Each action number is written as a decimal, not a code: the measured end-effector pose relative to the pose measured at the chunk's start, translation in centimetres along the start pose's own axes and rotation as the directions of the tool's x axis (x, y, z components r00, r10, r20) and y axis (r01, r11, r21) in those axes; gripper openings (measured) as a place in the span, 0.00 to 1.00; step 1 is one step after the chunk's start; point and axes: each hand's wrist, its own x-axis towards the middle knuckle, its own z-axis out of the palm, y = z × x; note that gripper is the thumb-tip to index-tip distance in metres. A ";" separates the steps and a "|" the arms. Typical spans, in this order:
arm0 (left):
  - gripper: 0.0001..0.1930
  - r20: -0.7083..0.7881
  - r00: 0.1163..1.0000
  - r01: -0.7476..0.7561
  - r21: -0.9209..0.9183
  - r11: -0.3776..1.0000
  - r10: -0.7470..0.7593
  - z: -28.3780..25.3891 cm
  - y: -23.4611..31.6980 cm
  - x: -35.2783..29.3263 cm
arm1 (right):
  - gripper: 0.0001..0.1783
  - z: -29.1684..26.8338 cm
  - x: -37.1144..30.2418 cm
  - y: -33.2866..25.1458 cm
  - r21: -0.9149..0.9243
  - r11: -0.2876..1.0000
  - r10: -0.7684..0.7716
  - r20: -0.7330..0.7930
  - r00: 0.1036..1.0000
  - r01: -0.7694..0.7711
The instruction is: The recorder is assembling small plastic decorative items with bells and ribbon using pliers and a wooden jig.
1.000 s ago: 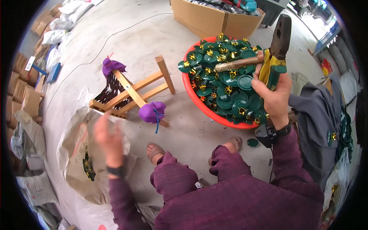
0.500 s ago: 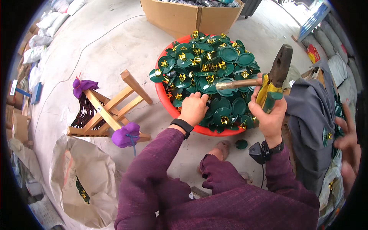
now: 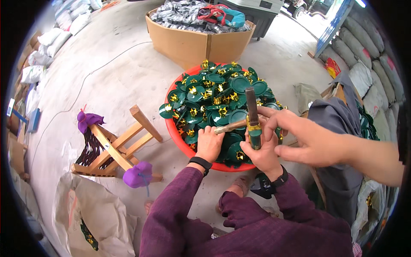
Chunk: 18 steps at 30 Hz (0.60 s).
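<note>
My right hand (image 3: 266, 156) is closed around pliers (image 3: 253, 122) with dark jaws and yellow-green grips, held jaws up. A brown rod (image 3: 233, 125) with a paler tip sticks out leftward from beside the pliers. My left hand (image 3: 209, 145) has its fingers curled at the rod's tip, over the pile; what it holds, if anything, is hidden. From the right, another person's hand (image 3: 306, 139) reaches to the pliers and my right fingers. Below lie many dark green round discs (image 3: 239, 84) with gold foil-like centres, heaped in a red basin (image 3: 174, 136).
A wooden folding stool (image 3: 117, 147) with purple wrapped ends lies at left, beside an open pale sack (image 3: 109, 205). Behind the basin stands a cardboard box (image 3: 184, 43) of grey packets. Grey cloth (image 3: 336, 120) hangs at right, near stacked sacks (image 3: 357, 43).
The other person's hand has come in from the right to the pliers. My right hand has moved left and lower, turning the pliers edge-on. My left hand now meets the rod's tip.
</note>
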 end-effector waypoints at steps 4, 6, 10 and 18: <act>0.09 -0.038 0.999 0.015 0.005 1.000 -0.015 -0.2 -0.6 -0.5 | 0.31 0.7 0.3 -0.6 0.010 0.999 0.041 0.023 0.999 -0.041; 0.07 -0.040 0.999 0.012 0.020 1.000 -0.011 -0.4 -0.4 -0.4 | 0.30 0.6 0.3 -0.6 0.071 0.994 0.081 -0.021 0.996 -0.080; 0.07 -0.019 0.998 0.049 -0.156 0.987 -0.053 -4.7 -0.9 -1.4 | 0.30 1.1 -0.3 -0.7 0.137 0.984 0.123 -0.054 0.991 -0.115; 0.05 -0.016 0.995 -0.085 -0.623 0.777 0.096 -37.0 4.5 -3.2 | 0.33 0.0 -2.6 -0.1 0.016 0.998 0.054 -0.070 0.996 -0.053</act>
